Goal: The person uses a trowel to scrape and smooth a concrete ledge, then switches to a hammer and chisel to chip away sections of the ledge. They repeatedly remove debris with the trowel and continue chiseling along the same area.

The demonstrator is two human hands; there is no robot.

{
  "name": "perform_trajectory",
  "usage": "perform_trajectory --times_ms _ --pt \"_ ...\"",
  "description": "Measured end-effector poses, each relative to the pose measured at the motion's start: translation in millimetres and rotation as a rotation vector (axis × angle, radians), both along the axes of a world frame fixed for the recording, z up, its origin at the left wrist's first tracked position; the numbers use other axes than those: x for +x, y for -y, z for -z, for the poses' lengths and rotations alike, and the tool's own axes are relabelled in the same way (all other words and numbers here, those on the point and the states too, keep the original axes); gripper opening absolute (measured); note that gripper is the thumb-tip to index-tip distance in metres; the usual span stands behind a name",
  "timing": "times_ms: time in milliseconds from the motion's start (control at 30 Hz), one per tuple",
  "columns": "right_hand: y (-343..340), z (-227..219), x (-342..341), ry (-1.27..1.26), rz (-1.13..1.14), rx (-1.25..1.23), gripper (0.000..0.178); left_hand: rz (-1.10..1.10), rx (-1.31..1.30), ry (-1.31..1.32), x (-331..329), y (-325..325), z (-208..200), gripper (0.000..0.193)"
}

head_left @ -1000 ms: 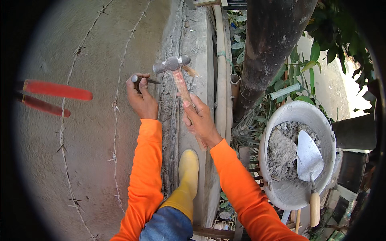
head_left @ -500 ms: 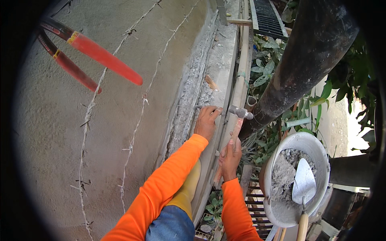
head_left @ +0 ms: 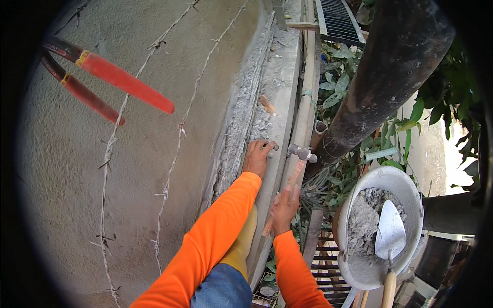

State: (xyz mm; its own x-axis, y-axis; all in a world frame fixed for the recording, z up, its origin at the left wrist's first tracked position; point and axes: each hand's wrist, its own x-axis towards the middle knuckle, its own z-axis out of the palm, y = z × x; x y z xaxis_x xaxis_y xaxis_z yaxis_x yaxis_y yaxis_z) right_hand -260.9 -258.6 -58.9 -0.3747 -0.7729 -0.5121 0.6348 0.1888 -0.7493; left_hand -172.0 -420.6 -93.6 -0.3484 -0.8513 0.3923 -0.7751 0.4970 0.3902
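Note:
My left hand (head_left: 258, 157) is closed around a metal chisel, mostly hidden in the fingers; its blunt end (head_left: 276, 147) pokes out on the right. The hand is over the ledge (head_left: 281, 110), beside a rough, broken strip of mortar (head_left: 237, 131) at the foot of the wall. In my right hand (head_left: 285, 206) is the wooden handle of a ball-peen hammer (head_left: 302, 153). The hammer's grey head is to the right of the chisel's end, apart from it. A brown chip (head_left: 267, 105) lies on the ledge beyond my left hand.
Barbed wire strands (head_left: 109, 154) and red-handled pliers or cutters (head_left: 126, 82) are in front of the wall (head_left: 67, 169). A thick dark pipe (head_left: 382, 77) slants at right. A bucket (head_left: 418, 220) of grey rubble, with a trowel (head_left: 390, 233) in it, is at lower right.
The hammer and my right hand have shifted slightly left and toward me. My left hand has moved slightly left with the chisel. The whole view has shifted a little.

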Motion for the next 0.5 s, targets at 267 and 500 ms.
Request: perform_trajectory --times_ms 267,500 --pt "7.3 8.2 14.6 -0.126 0.015 0.038 0.041 -0.002 -0.046 -0.107 -2.8 -0.5 3.2 0.057" --pt "10.5 11.6 1.1 -0.055 -0.043 0.127 0.042 -0.046 0.009 -0.114 -6.2 7.0 13.5 0.053"
